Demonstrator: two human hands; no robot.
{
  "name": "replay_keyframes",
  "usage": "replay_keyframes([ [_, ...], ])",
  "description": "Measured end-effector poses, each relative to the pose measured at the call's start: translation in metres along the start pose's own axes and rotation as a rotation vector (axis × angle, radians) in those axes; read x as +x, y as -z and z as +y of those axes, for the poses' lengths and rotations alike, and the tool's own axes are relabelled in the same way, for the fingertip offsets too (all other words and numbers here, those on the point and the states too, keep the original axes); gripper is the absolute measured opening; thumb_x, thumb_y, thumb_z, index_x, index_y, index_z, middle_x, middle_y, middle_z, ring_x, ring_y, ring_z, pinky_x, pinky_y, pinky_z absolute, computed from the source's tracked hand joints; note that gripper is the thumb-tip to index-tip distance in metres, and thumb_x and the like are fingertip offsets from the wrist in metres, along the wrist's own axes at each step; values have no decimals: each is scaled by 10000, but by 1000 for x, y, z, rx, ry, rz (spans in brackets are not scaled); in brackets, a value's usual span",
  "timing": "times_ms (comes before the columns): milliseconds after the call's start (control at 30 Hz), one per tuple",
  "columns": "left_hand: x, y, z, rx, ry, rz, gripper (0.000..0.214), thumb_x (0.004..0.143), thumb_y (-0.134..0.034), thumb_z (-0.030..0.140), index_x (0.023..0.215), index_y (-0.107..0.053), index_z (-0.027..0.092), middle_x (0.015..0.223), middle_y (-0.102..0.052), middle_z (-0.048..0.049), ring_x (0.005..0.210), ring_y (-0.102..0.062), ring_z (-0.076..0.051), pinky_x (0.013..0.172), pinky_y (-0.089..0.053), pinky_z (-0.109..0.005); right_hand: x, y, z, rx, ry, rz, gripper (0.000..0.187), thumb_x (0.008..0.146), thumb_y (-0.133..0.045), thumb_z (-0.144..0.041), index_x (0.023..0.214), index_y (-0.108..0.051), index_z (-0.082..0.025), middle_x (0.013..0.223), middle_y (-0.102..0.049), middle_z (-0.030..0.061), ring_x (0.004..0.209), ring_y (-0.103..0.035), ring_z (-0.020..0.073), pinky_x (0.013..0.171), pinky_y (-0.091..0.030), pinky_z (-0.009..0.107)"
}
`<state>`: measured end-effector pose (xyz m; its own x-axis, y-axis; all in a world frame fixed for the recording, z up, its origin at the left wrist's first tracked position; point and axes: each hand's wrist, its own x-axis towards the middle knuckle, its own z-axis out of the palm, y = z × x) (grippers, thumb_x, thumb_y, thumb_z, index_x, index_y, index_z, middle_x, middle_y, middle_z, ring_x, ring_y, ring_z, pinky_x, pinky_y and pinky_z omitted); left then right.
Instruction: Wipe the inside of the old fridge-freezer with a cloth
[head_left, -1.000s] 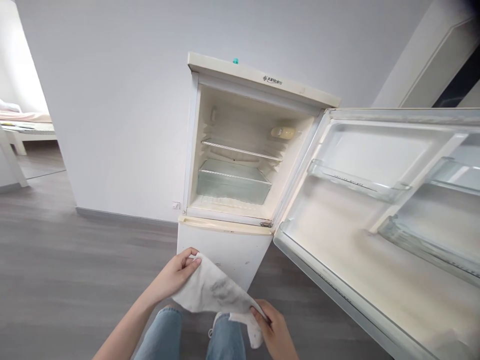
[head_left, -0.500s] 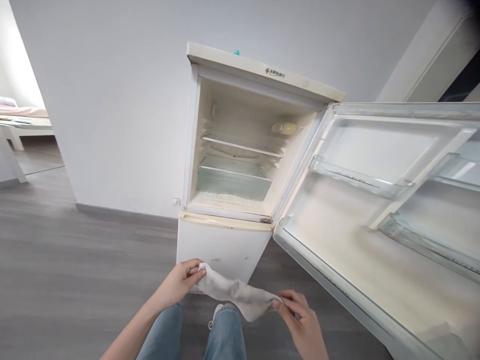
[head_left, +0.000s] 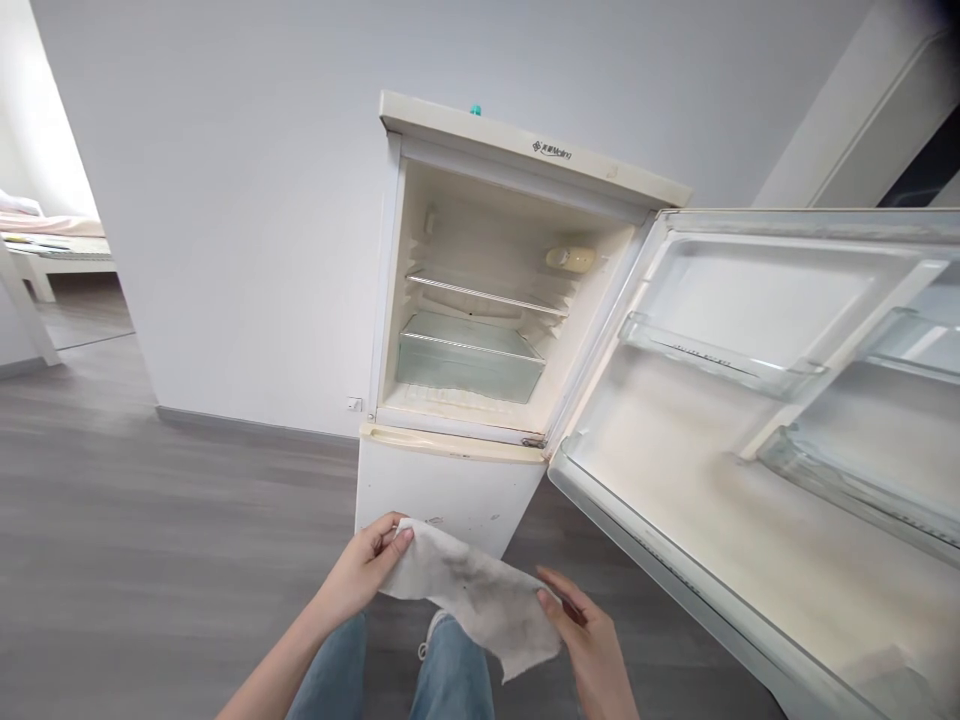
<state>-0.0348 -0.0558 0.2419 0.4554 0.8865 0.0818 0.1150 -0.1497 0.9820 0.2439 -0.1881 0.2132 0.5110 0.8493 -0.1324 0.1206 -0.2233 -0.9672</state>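
1. Grey floor point(head_left: 187, 550), pale wall point(head_left: 247, 200); the fridge point(head_left: 457, 485) stands with its upper door point(head_left: 682, 440) open.
2. The cloth point(head_left: 480, 595), bunched narrow half a second ago, now hangs spread, baring grey smudges: more face available.
3. It's before the fridge, left hand point(head_left: 367, 565) pinching one end, right hand point(head_left: 585, 625) loosely holding the other.

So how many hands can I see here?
2: the left hand pinches the upper left corner of the grayish white cloth, and the right hand is at the cloth's right end. No other hands show.
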Motion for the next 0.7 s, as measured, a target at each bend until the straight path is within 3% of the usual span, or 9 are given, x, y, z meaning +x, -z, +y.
replay_keyframes([
  [133, 1, 5, 0, 95, -6, 93, 364, 851, -412, 566, 893, -550, 231, 670, -496, 50, 656, -456, -127, 621, -368, -245, 1, 2, 5, 13, 46, -277, 503, 646, -756, -481, 1078, -735, -223, 1212, -653, 112, 1106, -609, 335, 860, -543, 383],
  [200, 1, 8, -1, 171, -13, 130, 359, 860, -385, 568, 934, -537, 251, 697, -511, 46, 705, -480, -143, 662, -380, -255, 0, 3, 6, -37, 79, -330, 481, 665, -741, -459, 1086, -732, -226, 1274, -615, 110, 1131, -597, 321, 872, -536, 365],
  [333, -1, 10, -4, 277, -30, 144, 362, 873, -350, 565, 984, -530, 270, 616, -421, 74, 598, -404, -123, 597, -326, -248, -5, 6, -3, -232, 82, -256, 387, 731, -661, -500, 1010, -759, -251, 1378, -531, 76, 1217, -530, 320, 885, -524, 346],
  [433, -1, 10, -5, 297, -34, 174, 378, 860, -373, 572, 975, -547, 258, 579, -369, 83, 566, -366, -113, 584, -302, -244, -11, 10, -12, -256, 96, -201, 376, 732, -655, -546, 927, -772, -246, 1279, -608, 84, 1229, -508, 329, 935, -485, 352],
  [500, 0, 11, -3, 221, -16, 183, 395, 835, -409, 592, 938, -560, 242, 594, -434, 72, 591, -416, -119, 595, -331, -245, -16, 11, -16, -107, 83, -192, 407, 714, -670, -579, 912, -761, -234, 1110, -686, 96, 1126, -574, 326, 878, -499, 342],
  [600, 5, 10, 0, 16, 79, 121, 449, 791, -453, 632, 929, -566, 220, 562, -484, 64, 556, -469, -132, 549, -360, -247, -20, 8, -18, 226, -81, -107, 480, 671, -690, -628, 906, -730, -212, 849, -709, 92, 799, -651, 279, 622, -507, 304],
  [700, 10, 5, 4, -69, 150, 117, 491, 782, -456, 642, 960, -576, 200, 508, -477, 75, 490, -460, -126, 495, -348, -240, -16, -3, -18, 336, -233, 7, 505, 610, -759, -585, 960, -702, -225, 852, -710, 73, 714, -640, 244, 548, -477, 278],
])
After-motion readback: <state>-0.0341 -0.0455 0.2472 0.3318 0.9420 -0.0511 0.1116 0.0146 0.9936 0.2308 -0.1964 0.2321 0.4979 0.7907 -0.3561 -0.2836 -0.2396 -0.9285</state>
